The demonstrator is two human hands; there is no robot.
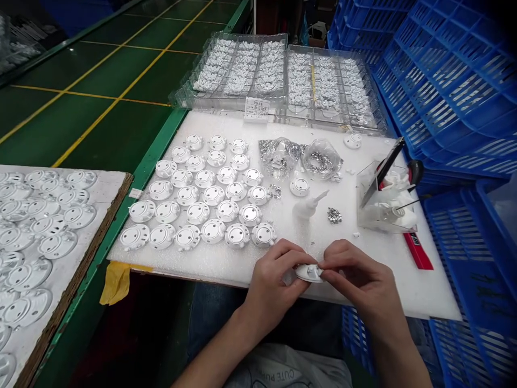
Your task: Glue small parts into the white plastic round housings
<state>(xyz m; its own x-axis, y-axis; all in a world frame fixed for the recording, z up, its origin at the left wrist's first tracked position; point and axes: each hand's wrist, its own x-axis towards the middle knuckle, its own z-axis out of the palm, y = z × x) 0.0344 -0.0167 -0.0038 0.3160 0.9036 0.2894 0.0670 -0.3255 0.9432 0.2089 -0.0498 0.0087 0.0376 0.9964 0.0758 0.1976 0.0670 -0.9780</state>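
Note:
Close to the front edge of the white foam board (226,264), my left hand (278,275) is closed around a small round white part (309,273). The fingertips of my right hand (359,275) pinch at its right side, where a tiny white piece may be; I cannot make it out clearly. Just beyond stands a translucent squeeze bottle (305,209) with a thin nozzle. A little pile of small metal pieces (334,215) lies to its right. Rows of similar round white parts (197,213) with dark dots cover the board's left half.
Two clear trays (286,91) of small white pieces stand at the back. Plastic bags (321,156) hold metal bits. A clear box (379,215) with tools and a red-handled object (419,250) are at right. Blue crates (452,81) border the right; a green conveyor (133,81) runs at left.

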